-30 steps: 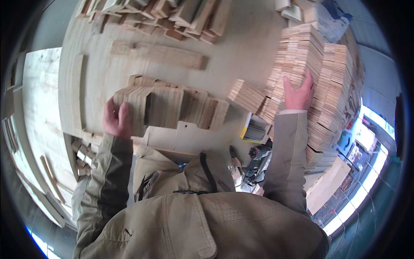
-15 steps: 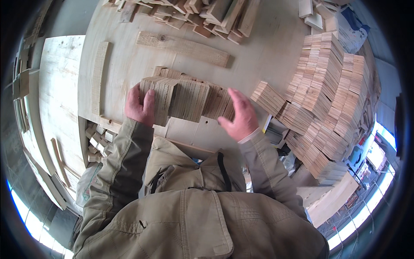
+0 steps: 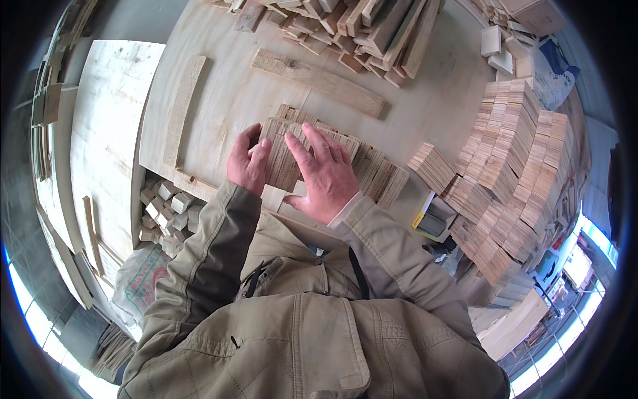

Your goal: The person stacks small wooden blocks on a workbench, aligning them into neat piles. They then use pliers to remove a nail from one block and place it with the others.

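Pale wooden blocks (image 3: 278,163) stand in a row by the table's (image 3: 440,100) near edge; the left hand (image 3: 247,163), half curled, sits at their left end, grip unclear, while the right hand (image 3: 327,178) spreads open across them. Even pressure should keep them flush.

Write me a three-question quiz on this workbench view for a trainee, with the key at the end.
1. Which hand has its fingers spread over the row of wooden pieces?
2. True or false: the open box with a yellow edge sits to the left of that row.
3. Where does the loose board with a dark knot lie?
A. On top of the row
B. Between the row and the person's body
C. Beyond the row, farther from the person

Key: 1. The right hand. 2. False; it is to the right. 3. C.
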### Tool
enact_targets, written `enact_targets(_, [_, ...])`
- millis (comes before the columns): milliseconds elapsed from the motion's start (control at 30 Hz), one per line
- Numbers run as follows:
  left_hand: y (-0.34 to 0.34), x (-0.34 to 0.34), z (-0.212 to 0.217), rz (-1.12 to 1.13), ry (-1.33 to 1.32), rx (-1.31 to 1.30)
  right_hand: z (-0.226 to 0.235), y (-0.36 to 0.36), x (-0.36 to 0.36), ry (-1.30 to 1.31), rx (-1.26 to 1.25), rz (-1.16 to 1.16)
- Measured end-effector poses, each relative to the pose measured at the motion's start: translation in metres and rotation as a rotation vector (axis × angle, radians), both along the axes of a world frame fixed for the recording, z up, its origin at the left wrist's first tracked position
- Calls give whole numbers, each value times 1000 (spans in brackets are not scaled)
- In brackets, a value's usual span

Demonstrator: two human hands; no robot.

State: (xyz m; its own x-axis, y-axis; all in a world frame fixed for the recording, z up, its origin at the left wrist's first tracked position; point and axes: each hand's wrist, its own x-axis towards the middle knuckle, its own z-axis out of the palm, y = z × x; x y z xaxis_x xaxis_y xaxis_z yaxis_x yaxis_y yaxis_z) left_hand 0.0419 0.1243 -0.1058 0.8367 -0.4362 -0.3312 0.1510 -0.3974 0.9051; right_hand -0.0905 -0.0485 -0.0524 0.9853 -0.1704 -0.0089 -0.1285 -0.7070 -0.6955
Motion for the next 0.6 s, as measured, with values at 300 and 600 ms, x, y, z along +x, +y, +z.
enact_targets(300, [29, -13, 18, -117, -73, 43, -17, -27, -14, 85, -43, -155])
enact_targets(600, [3, -27, 12, -279, -311, 172, -40, -21, -16, 354, -277, -70])
